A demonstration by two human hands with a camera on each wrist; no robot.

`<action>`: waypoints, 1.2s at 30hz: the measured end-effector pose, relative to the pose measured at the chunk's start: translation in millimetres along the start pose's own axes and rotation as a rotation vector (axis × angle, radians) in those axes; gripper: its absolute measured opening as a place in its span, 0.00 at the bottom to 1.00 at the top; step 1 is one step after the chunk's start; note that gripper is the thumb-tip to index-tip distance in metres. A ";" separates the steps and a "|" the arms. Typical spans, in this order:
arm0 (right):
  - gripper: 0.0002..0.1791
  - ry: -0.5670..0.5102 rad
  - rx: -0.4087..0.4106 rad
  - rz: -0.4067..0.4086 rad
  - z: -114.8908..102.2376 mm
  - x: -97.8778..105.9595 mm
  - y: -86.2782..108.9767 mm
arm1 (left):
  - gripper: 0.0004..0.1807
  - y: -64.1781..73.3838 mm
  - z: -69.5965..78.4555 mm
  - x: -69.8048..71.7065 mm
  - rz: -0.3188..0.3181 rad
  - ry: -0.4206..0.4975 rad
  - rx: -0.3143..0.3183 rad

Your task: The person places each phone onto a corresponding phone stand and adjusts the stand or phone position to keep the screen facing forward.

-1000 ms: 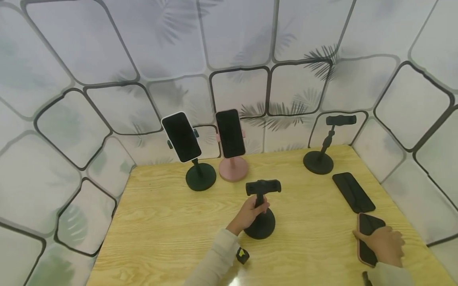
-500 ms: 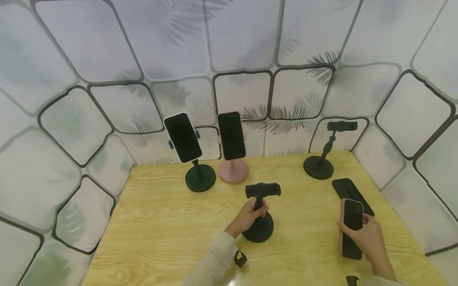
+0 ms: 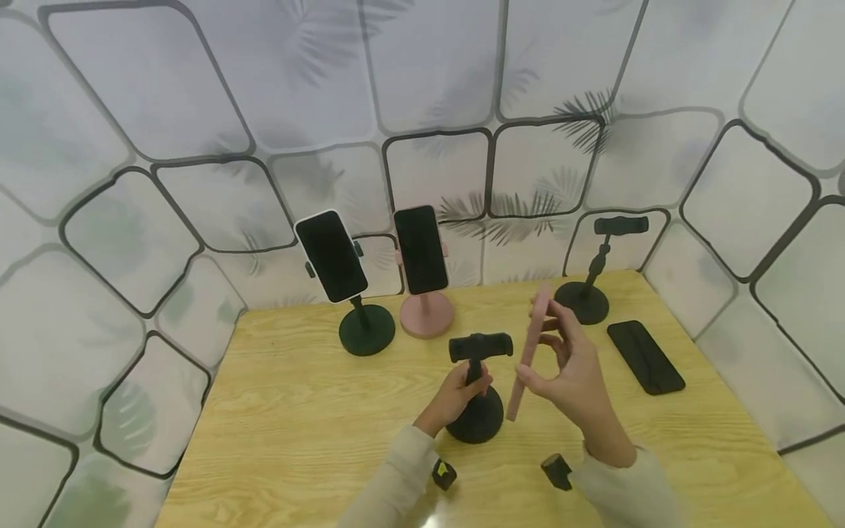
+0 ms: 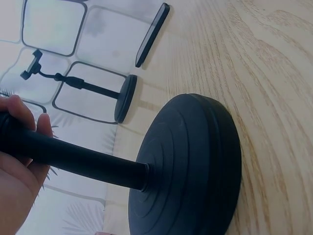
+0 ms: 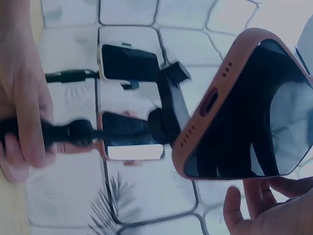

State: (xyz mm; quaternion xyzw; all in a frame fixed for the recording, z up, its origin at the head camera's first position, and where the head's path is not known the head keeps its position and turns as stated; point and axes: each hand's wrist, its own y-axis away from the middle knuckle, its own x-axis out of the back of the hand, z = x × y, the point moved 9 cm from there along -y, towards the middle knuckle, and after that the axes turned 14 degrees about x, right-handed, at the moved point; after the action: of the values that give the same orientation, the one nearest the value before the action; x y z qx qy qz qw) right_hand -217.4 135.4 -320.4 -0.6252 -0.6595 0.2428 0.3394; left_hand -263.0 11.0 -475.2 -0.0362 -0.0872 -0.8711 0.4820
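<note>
Head view: left hand (image 3: 454, 396) grips near stand (image 3: 479, 424), right hand (image 3: 576, 372) pinches pink phone (image 3: 531, 347), likely stiff, fragile, best held by its edges.

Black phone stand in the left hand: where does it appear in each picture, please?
Head: black stand just right of centre, in the lower half.
Left wrist: pole from the left edge to the base, lower centre; clamp out of frame.
Right wrist: clamp near centre, behind the phone; base not shown.
Shared landmark: left hand gripping the stand.
</note>
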 end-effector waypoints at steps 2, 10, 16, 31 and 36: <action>0.43 0.076 -0.020 -0.038 3.1 -12.2 -1.5 | 0.09 0.6 1.2 -0.4 0.002 -0.004 -0.031; 0.40 0.259 -0.117 -0.103 19.4 -34.5 -0.3 | 0.15 1.6 -1.8 0.4 0.008 -0.010 -0.046; 0.39 0.273 -0.129 -0.100 22.4 -40.5 -1.4 | 0.14 -9.1 -20.3 1.1 0.004 -0.003 -0.050; 0.42 0.394 -0.095 -0.034 21.9 -52.6 3.7 | 0.22 26.8 7.9 42.6 0.179 -0.004 0.018; 0.43 0.430 -0.096 0.010 22.0 -50.8 1.6 | 0.22 46.9 53.3 62.0 0.288 0.155 -0.027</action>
State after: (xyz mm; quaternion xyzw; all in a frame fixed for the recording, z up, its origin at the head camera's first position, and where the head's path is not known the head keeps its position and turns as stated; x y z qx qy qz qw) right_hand -233.5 87.6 -343.2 -0.6814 -0.5794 0.0739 0.4410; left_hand -257.5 -55.1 -408.3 0.0126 -0.0320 -0.7942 0.6067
